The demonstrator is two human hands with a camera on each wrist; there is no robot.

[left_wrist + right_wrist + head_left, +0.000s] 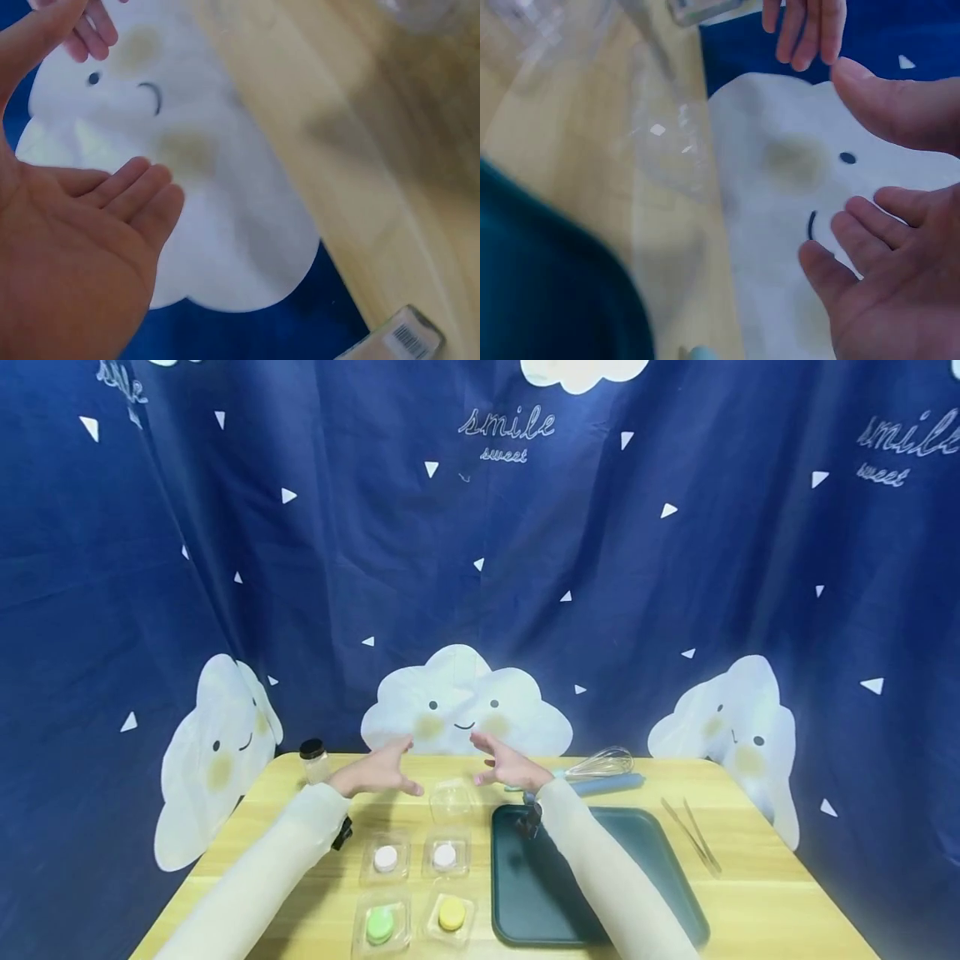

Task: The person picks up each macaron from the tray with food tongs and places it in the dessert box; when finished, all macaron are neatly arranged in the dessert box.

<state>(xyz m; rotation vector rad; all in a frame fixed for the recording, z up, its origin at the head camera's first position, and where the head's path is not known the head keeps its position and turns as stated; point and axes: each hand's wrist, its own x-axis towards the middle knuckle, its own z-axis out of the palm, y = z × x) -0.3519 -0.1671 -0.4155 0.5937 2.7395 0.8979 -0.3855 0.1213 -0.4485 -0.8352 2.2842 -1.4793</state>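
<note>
My left hand [377, 771] is held in the air above the far part of the table, fingers stretched forward and thumb spread. Facing it, my right hand [510, 767] is raised the same way, with a gap between the two. Neither palm holds anything; the left palm [82, 255] and the right palm [900, 277] show bare in the wrist views. Below and between them lies a clear plastic container [452, 803]. Nearer, small clear boxes hold round macaron-like pieces: two white [386, 858], one green [380, 925], one yellow [452, 913].
A dark green tray [637, 877] lies under my right forearm. Behind it are a whisk [603, 763] and a blue rod-shaped tool [607, 784]. Metal tweezers [693, 835] lie at the right. A black-lidded jar [315, 762] stands at the back left, near my left wrist.
</note>
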